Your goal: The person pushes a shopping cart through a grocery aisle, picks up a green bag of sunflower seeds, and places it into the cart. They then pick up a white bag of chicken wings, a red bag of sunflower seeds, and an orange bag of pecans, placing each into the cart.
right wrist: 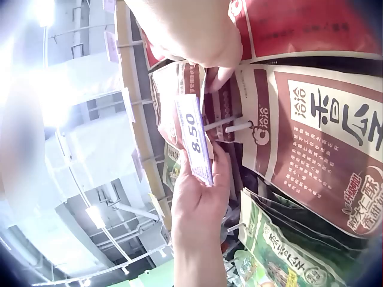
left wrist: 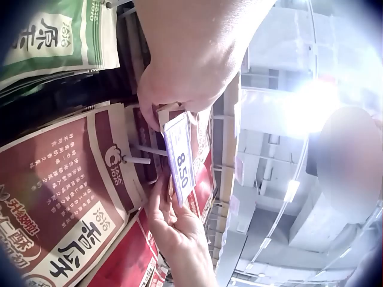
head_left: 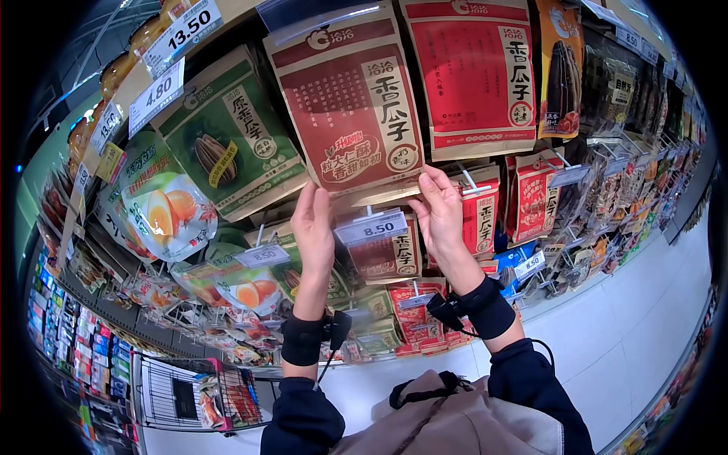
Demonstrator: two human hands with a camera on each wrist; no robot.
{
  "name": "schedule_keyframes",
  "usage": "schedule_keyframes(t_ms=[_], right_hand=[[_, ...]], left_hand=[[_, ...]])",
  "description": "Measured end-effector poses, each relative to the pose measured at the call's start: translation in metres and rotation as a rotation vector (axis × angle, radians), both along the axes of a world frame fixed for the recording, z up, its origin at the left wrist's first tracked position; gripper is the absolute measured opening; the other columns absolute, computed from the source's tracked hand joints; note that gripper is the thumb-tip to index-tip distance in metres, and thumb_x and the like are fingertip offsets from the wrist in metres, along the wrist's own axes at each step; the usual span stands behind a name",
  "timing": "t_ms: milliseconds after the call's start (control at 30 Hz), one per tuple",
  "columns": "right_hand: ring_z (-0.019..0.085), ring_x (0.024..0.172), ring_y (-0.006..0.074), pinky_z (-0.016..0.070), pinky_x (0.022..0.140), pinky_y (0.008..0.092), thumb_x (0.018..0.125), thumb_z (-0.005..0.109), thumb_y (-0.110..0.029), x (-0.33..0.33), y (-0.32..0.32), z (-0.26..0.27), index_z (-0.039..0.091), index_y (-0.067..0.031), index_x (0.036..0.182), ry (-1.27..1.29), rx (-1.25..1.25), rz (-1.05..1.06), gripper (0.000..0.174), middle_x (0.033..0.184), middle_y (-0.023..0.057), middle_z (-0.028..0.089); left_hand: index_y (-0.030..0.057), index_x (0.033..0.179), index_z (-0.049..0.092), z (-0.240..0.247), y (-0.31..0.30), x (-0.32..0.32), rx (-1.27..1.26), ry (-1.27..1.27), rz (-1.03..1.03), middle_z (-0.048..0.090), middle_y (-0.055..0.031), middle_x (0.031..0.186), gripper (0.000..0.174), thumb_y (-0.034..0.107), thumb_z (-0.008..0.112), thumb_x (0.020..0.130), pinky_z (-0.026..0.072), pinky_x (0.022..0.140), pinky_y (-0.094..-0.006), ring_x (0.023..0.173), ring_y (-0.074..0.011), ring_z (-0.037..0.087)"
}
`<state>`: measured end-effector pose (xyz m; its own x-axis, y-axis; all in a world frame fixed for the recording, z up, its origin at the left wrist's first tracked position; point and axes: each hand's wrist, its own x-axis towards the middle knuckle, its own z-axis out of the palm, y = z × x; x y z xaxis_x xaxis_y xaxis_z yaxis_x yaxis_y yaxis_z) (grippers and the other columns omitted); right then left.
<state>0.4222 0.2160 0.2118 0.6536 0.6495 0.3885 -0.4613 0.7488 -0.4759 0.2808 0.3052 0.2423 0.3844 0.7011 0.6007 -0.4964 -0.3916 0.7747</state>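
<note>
A brown-and-cream bag of sunflower seeds [head_left: 349,106] hangs at the front of the display, its face tilted toward me. My left hand [head_left: 315,231] holds its lower left corner, fingers pointing up. At the lower right corner my right hand [head_left: 444,216] grips the bag's edge between thumb and fingers. More bag layers show along the bottom edge between the hands. A price tag [head_left: 371,228] reading 8.50 sits on a hook end between the wrists. Under it hangs another brown seed bag [right wrist: 299,131], its top close to the white hook [right wrist: 239,126].
Green seed bags [head_left: 227,136] hang to the left, red ones [head_left: 474,83] to the right. Hooks with price tags stick out below and beside my forearms. A shopping cart [head_left: 189,390] with packages stands at lower left on the pale floor [head_left: 607,364].
</note>
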Motion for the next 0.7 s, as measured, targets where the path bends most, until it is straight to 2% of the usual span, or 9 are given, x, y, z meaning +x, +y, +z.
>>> schedule_keyframes(t_ms=[133,267,333,367,433,533,633,667,700], right_hand=[[0.056,0.081,0.0072,0.0473,0.065,0.0196,0.086,0.054,-0.015,0.000,-0.002,0.000,0.049,-0.0027,0.107,-0.025,-0.008,-0.007,0.026,0.094,0.0040,0.058],[0.056,0.083,0.0086,0.0492,0.068,0.0228,0.086,0.053,-0.014,0.006,0.000,-0.004,0.048,-0.0030,0.109,-0.037,0.009,0.020,0.026,0.095,0.0042,0.058],[0.058,0.084,0.0111,0.0525,0.070,0.0256,0.088,0.050,-0.014,0.008,-0.001,-0.006,0.046,-0.0025,0.111,-0.050,0.017,0.041,0.027,0.097,0.0045,0.057],[0.056,0.088,0.0125,0.0510,0.075,0.0283,0.088,0.048,-0.016,0.008,-0.004,-0.006,0.044,-0.0020,0.114,-0.067,-0.027,0.026,0.029,0.100,0.0057,0.056],[0.053,0.097,0.0153,0.0480,0.084,0.0336,0.090,0.045,-0.019,0.002,-0.017,0.000,0.041,-0.0008,0.118,-0.101,-0.115,-0.003,0.034,0.108,0.0081,0.053],[0.049,0.104,0.0160,0.0433,0.090,0.0358,0.091,0.042,-0.019,0.000,-0.028,-0.007,0.035,0.0025,0.123,-0.148,-0.055,-0.025,0.040,0.118,0.0140,0.046],[0.046,0.108,0.0211,0.0394,0.095,0.0398,0.091,0.040,-0.017,0.001,-0.036,-0.019,0.032,0.0059,0.124,-0.128,-0.014,-0.003,0.041,0.123,0.0179,0.041],[0.043,0.113,0.0263,0.0391,0.095,0.0403,0.092,0.038,-0.016,0.000,-0.040,-0.022,0.032,0.0063,0.124,-0.139,-0.019,-0.008,0.040,0.126,0.0201,0.038],[0.042,0.114,0.0274,0.0388,0.095,0.0406,0.092,0.037,-0.017,0.000,-0.044,-0.023,0.031,0.0064,0.124,-0.142,-0.013,0.004,0.040,0.126,0.0205,0.037]], left_hand=[[0.0044,0.111,0.051,0.002,-0.001,0.002,0.027,0.010,0.033,0.047,0.0077,0.076,0.030,0.026,0.047,0.090,0.0341,0.059,-0.0147,0.063,-0.0001,0.038],[0.0043,0.113,0.049,-0.002,0.004,0.004,0.052,0.023,0.031,0.046,0.0079,0.076,0.033,0.028,0.046,0.090,0.0333,0.060,-0.0146,0.064,0.0001,0.037],[0.0040,0.116,0.047,-0.002,0.001,0.005,0.019,0.029,0.022,0.047,0.0065,0.080,0.035,0.028,0.045,0.091,0.0343,0.062,-0.0155,0.067,-0.0005,0.038],[0.0037,0.117,0.046,-0.002,0.000,0.005,0.008,0.041,0.023,0.048,0.0055,0.083,0.036,0.028,0.045,0.091,0.0353,0.064,-0.0162,0.070,-0.0011,0.039],[0.0027,0.122,0.042,-0.002,-0.001,0.000,0.007,0.105,0.049,0.051,0.0023,0.093,0.039,0.027,0.043,0.091,0.0387,0.071,-0.0186,0.078,-0.0030,0.044],[0.0012,0.127,0.036,-0.007,-0.005,-0.006,0.043,0.117,0.078,0.048,-0.0056,0.113,0.042,0.024,0.041,0.092,0.0393,0.086,-0.0262,0.101,-0.0119,0.048],[0.0007,0.129,0.032,-0.006,-0.015,-0.014,0.195,0.165,0.082,0.040,-0.0113,0.127,0.043,0.020,0.040,0.092,0.0341,0.095,-0.0332,0.117,-0.0208,0.040],[0.0008,0.129,0.031,-0.006,-0.018,-0.018,0.215,0.170,0.105,0.039,-0.0120,0.128,0.043,0.020,0.040,0.091,0.0335,0.096,-0.0336,0.118,-0.0218,0.039],[0.0009,0.130,0.031,-0.007,-0.022,-0.021,0.235,0.174,0.128,0.039,-0.0127,0.129,0.043,0.019,0.040,0.091,0.0329,0.097,-0.0340,0.119,-0.0228,0.038]])
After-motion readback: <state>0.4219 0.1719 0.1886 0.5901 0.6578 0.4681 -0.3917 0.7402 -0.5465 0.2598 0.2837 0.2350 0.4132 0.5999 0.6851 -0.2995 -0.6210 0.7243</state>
